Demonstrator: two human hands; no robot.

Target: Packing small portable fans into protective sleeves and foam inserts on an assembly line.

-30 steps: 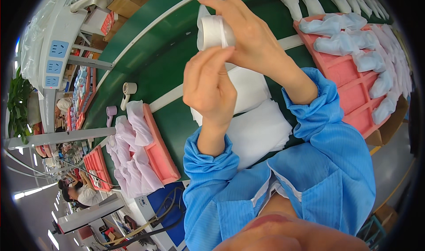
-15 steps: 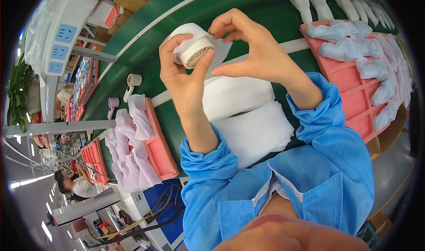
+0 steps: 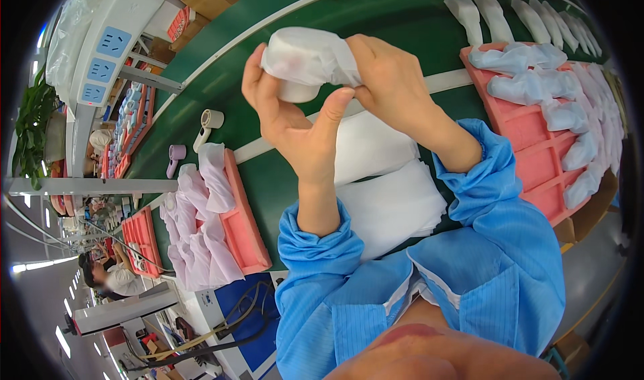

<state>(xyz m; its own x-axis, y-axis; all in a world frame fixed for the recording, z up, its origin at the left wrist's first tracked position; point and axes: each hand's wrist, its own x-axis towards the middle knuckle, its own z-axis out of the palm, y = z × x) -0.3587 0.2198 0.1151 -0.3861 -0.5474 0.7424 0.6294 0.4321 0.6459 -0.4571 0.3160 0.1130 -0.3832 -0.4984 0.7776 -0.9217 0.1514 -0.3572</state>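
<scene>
Above the belt I hold a white handheld fan point(image 3: 299, 93), its round head mostly covered by a thin white wrapping sheet point(image 3: 305, 52). My left hand point(image 3: 288, 125) curls its fingers round the side of the head, with its thumb stretched toward my right hand. My right hand point(image 3: 396, 75) is closed on the sheet's gathered end at the right, where the handle appears to be hidden. Below both hands lie two stacks of white sheets point(image 3: 392, 202), the farther one partly behind my wrists.
Left on the green belt point(image 3: 268, 172) lie an unwrapped white fan point(image 3: 212, 119) and a lilac one point(image 3: 176, 153). A pink tray point(image 3: 245, 236) holds lilac wrapped pieces. At right, another pink tray point(image 3: 523, 135) carries bluish wrapped pieces; several white wrapped ones point(image 3: 493, 18) lie beyond.
The sheet now folds over the fan's head, and the grille has turned out of sight. My right hand has gone from open fingers to gripping the sheet's end.
</scene>
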